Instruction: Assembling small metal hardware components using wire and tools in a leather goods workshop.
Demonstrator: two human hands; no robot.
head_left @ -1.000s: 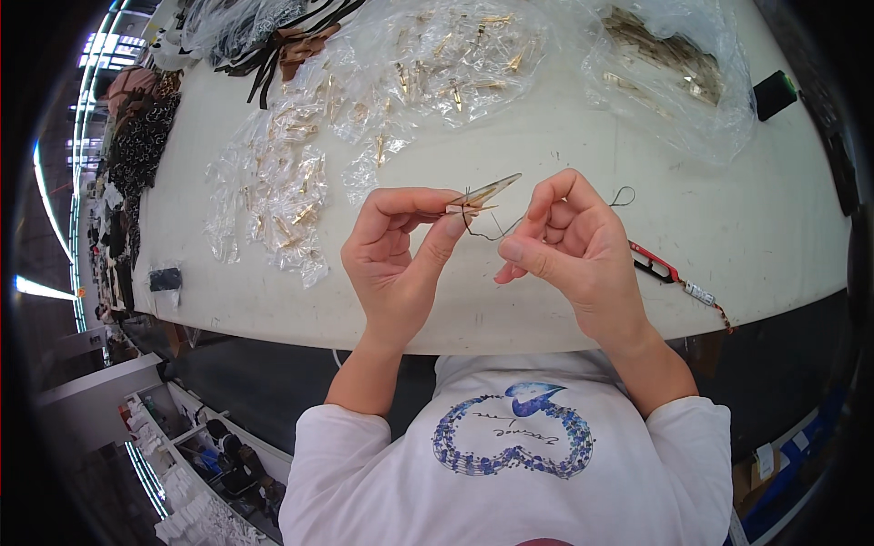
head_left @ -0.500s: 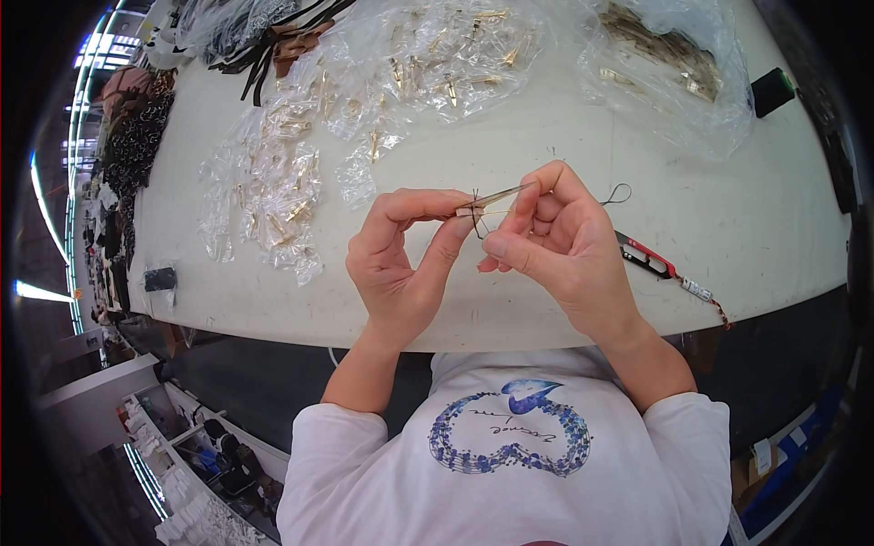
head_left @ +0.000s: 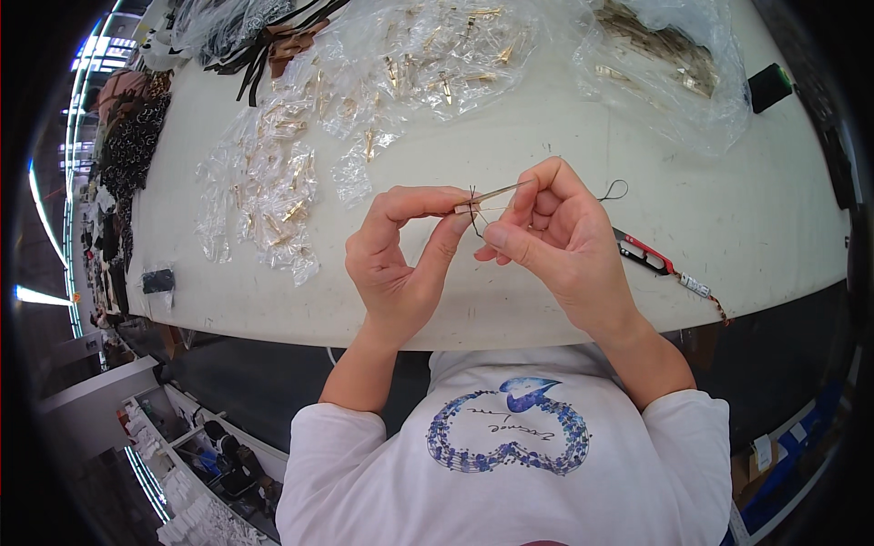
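Note:
My left hand (head_left: 401, 259) is raised above the table, pinching the pale end of a slim gold-coloured metal clip (head_left: 498, 193) between thumb and forefinger. The clip's two thin prongs spread apart to the right. A thin black cord (head_left: 474, 218) crosses it beside my left fingertips, with short ends sticking up. My right hand (head_left: 575, 259) has its thumb and fingers closed at the cord's lower end, while the forefinger reaches the clip's tip. Its exact grip is partly hidden. Beyond that hand, a loop of black cord (head_left: 617, 189) shows over the table.
Red-and-black thread snips (head_left: 645, 253) lie right of my right hand. Clear bags of gold-coloured clips (head_left: 273, 196) cover the table's (head_left: 437, 314) left and far parts. Another plastic bag (head_left: 674, 82) lies far right, near a small black block (head_left: 770, 88). Dark straps (head_left: 264, 55) lie far left.
Both hands stay in nearly the same place, and the clip and cord remain between them. The prongs and the right fingertips have shifted only slightly. The whole view has moved a little.

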